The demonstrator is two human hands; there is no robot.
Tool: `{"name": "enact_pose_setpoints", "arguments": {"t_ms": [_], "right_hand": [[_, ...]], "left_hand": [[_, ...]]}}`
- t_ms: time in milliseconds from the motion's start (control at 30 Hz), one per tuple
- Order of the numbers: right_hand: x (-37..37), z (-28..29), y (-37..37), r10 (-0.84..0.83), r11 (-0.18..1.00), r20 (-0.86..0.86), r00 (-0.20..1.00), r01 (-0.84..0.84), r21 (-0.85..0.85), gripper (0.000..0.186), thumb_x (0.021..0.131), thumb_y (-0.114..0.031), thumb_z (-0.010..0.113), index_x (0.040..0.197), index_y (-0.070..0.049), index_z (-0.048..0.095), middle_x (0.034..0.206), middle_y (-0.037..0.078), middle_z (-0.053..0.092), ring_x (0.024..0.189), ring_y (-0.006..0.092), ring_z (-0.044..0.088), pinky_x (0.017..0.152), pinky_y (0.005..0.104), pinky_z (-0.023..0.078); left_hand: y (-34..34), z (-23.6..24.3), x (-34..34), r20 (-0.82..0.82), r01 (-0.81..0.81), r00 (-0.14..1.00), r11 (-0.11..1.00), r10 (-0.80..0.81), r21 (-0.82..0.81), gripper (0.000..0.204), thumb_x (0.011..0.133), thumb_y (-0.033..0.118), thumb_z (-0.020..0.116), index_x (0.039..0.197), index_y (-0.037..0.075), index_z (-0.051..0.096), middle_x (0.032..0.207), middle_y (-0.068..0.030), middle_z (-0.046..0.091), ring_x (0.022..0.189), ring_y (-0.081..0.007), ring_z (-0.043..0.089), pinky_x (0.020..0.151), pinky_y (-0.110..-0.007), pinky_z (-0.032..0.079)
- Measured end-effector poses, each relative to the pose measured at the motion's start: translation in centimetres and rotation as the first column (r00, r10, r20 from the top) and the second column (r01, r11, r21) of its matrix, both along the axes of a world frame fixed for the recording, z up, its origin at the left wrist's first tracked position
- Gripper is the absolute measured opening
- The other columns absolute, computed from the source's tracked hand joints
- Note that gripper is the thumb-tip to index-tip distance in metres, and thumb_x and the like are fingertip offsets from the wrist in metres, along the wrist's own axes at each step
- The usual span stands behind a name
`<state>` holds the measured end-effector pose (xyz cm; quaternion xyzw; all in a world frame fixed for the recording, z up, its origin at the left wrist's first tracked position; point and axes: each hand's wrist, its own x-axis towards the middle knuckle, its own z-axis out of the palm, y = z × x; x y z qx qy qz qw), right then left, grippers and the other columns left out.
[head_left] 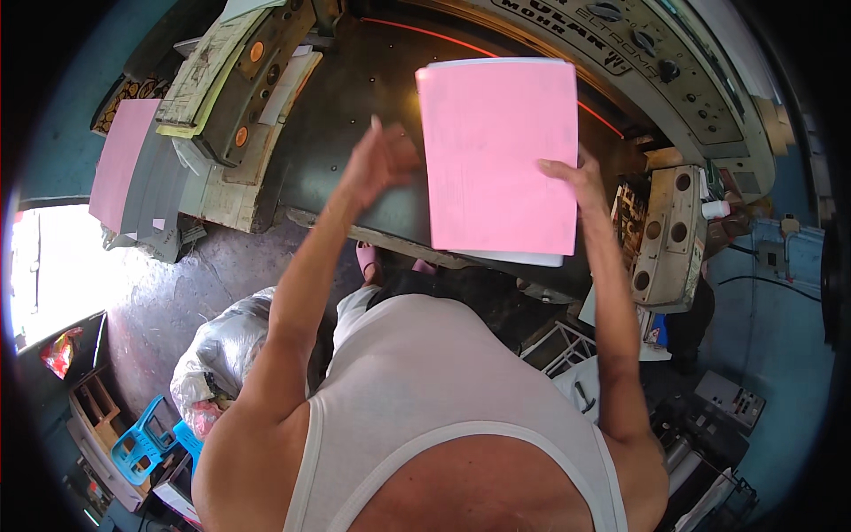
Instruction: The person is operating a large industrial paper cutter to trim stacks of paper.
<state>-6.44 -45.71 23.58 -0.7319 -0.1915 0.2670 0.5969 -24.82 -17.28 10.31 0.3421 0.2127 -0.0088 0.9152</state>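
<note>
A stack of pink sheets [496,155], with white paper showing at its top and bottom edges, is held up over the dark metal bed [328,177] of a machine. My right hand [572,177] grips the stack's right side, thumb on the pink face and fingers behind. My left hand [381,160] is just left of the stack, slightly blurred, its fingers apart and holding nothing. A red light line [425,35] runs along the back of the bed.
The machine's control panel [647,62] curves along the upper right. Worn side blocks [665,239] flank the bed, with more pink paper [124,164] at the left. A plastic-wrapped bundle [222,346] and blue stools [142,439] stand on the floor at lower left.
</note>
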Motion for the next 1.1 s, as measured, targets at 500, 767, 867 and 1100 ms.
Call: {"name": "enact_pose_setpoints", "arguments": {"t_ms": [500, 767, 867, 1100], "right_hand": [[-9.6, -18.4, -2.0, -0.279, 0.695, -0.769, 0.576, 0.673, 0.252, 0.047, 0.087, -0.022, 0.073, 0.127, -0.002, 0.057, 0.121, 0.009, 0.063, 0.117, 0.0288, 0.059, 0.103, 0.0442, 0.046], [-8.4, -20.0, -2.3, -0.230, 0.773, -0.787, 0.573, 0.599, 0.210, 0.040, 0.089, -0.021, 0.071, 0.120, 0.001, 0.058, 0.119, 0.018, 0.062, 0.118, 0.0347, 0.059, 0.106, 0.0525, 0.047], [-8.3, -20.0, -2.4, -0.258, 0.753, -0.783, 0.565, 0.626, 0.204, 0.039, 0.089, -0.020, 0.071, 0.119, 0.002, 0.059, 0.119, 0.018, 0.062, 0.117, 0.0351, 0.060, 0.106, 0.0525, 0.047], [-8.4, -19.9, -2.0, -0.223, 0.764, -0.797, 0.561, 0.608, 0.215, 0.040, 0.090, -0.022, 0.070, 0.120, 0.002, 0.057, 0.119, 0.018, 0.061, 0.119, 0.0349, 0.059, 0.106, 0.0515, 0.046]], "left_hand": [[1.9, -1.3, 12.5, -0.379, 0.747, 0.662, 0.527, -0.646, 0.405, 0.050, 0.073, 0.023, 0.084, 0.116, 0.002, 0.069, 0.108, -0.0106, 0.072, 0.098, -0.0191, 0.068, 0.086, -0.032, 0.054], [1.7, -3.5, 10.8, 0.063, 0.033, 0.982, -0.493, 0.177, 0.870, 0.054, 0.076, 0.040, 0.082, 0.113, 0.002, 0.068, 0.100, -0.0115, 0.070, 0.098, -0.0254, 0.066, 0.080, -0.038, 0.054], [-2.6, -3.1, 4.7, -0.265, 0.211, 0.899, 0.186, 0.348, 0.960, 0.067, 0.078, 0.048, 0.079, 0.119, -0.003, 0.063, 0.100, -0.0180, 0.069, 0.092, -0.0303, 0.067, 0.079, -0.039, 0.054], [-10.9, -2.2, -0.3, -0.602, 0.195, 0.785, 0.863, 0.147, 0.466, 0.087, 0.078, 0.055, 0.078, 0.134, -0.006, 0.050, 0.128, -0.0249, 0.057, 0.118, -0.0327, 0.056, 0.097, -0.046, 0.045]]}}
